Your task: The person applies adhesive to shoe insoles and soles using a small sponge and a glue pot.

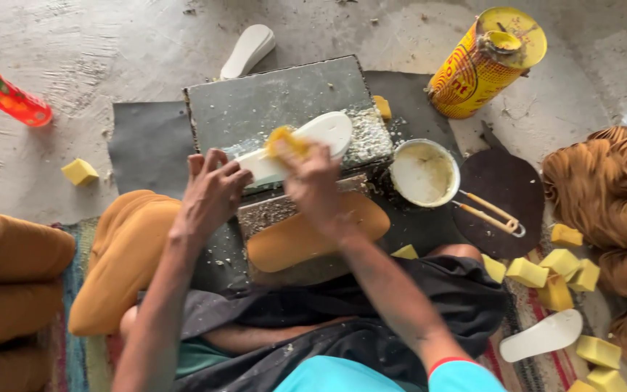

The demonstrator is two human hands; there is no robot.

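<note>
Soft, even daylight, faint shadows, slight motion blur, curved edges.

Smooth white foam-like sole (306, 145) and soft yellow sponge (287, 139) under the fingers (313, 161). Rough, crumb-covered stone block (284, 101) just beyond. Shiny yellow metal can (484, 65) far right.
</note>
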